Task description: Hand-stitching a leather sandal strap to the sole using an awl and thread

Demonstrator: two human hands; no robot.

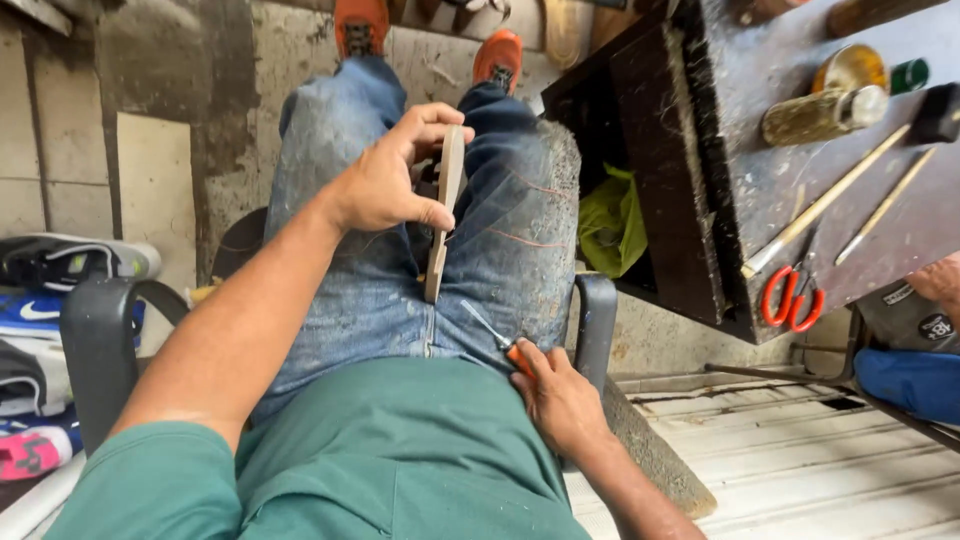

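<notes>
Head view: right hand [560, 398] hides screwdriver [490, 335] handle.

The orange handle of the small tool [518, 356] is mostly buried in the grip of the right hand [560, 400], so only its thin metal shaft shows, and the left hand [385, 180] covers the middle of the flat tan sole piece [447, 200] it pinches. The counter [760, 190] runs off the top and right edges, cutting off a dark mallet head [938, 112] there. At the left edge a pile of shoes [40, 300] is cropped, and at the right edge another person's hand [940, 280] shows only in part.
</notes>
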